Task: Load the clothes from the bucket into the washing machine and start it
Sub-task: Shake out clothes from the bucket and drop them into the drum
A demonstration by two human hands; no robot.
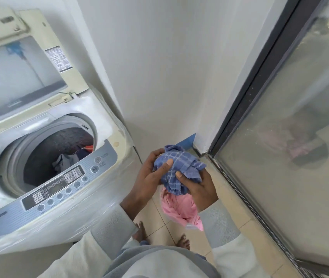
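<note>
- Your left hand [149, 175] is held up in front of you, fingers curled under the blue cloth [179, 163] and thumb pressed on top.
- Your right hand [200, 190] grips the same cloth from the other side, thumb on top, close beside the left.
- Both forearms, in pale sleeves [110, 223], angle inward towards each other.
- Your bare feet [139, 231] stand apart below.

Bright, soft daylight from the frosted glass door [300, 137] side, faint shadows only — wide-angle bending at edges, slight blur on the washing machine lid [19, 73].
</note>
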